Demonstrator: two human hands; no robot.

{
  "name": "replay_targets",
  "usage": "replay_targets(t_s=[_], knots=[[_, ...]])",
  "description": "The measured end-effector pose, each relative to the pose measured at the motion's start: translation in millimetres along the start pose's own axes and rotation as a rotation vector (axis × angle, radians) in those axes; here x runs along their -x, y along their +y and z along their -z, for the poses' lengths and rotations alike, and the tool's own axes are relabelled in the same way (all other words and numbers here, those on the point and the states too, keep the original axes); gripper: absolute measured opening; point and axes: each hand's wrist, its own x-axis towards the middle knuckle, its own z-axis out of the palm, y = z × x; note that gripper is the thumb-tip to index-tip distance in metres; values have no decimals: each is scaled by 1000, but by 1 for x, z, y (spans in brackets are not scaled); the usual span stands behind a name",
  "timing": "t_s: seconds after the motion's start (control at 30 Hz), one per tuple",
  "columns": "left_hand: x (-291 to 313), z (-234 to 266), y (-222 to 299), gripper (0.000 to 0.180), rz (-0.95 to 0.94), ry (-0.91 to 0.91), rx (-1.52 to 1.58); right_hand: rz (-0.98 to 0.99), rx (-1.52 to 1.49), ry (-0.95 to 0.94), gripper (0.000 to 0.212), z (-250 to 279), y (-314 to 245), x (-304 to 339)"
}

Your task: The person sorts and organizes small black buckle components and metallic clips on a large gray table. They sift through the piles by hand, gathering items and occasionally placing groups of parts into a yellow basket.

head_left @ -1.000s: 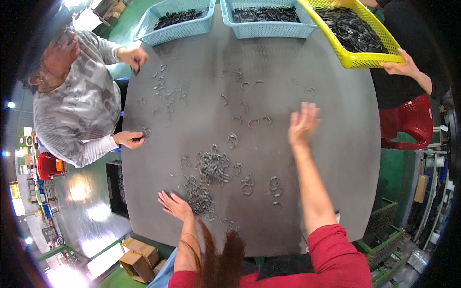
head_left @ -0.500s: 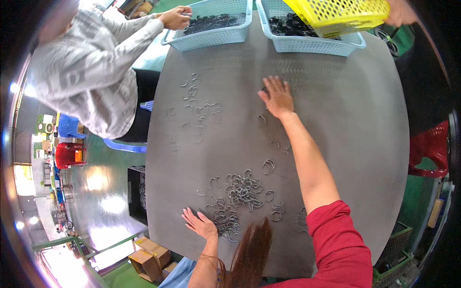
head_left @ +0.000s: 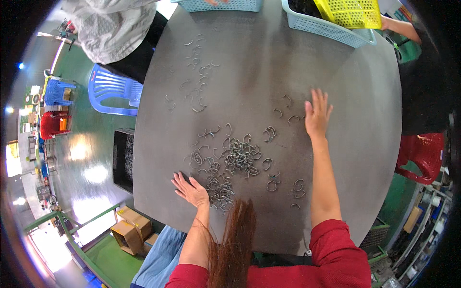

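Observation:
Small C-shaped bent metal pieces lie on a grey table. They form a dense heap near the middle and a second heap closer to me. Just left of that nearer heap, my left hand rests on the table, fingers spread and nothing held. My right hand is farther out on the right, palm down with fingers stretched and apart. A loose bent piece lies right beside it, with a couple more close by.
More bent pieces are scattered along the left side. At the far edge stand a light-blue basket, a yellow basket and another blue basket. Two other people stand there. A blue chair and black crate flank the left edge.
My right hand has swept to the right, while my left stays by the near heap. More loose pieces lie left of the heaps. The view has shifted, and the yellow basket sits lower.

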Motion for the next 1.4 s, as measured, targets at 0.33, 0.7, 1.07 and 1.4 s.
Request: replay_targets(t_s=[0.33, 0.7, 1.07, 1.4], knots=[[-7, 15, -4, 48, 20, -45, 78, 500, -439, -241, 53, -71, -205, 35], [2, -11, -40, 58, -14, -79, -55, 265, -53, -247, 65, -213, -271, -223], [-9, 2, -20, 52, 74, -164, 40, 1351, -438, -506, 54, -193, -399, -76], [-11, 21, -5, 49, 126, -94, 118, 1063, -424, -325, 41, -112, -310, -82]])
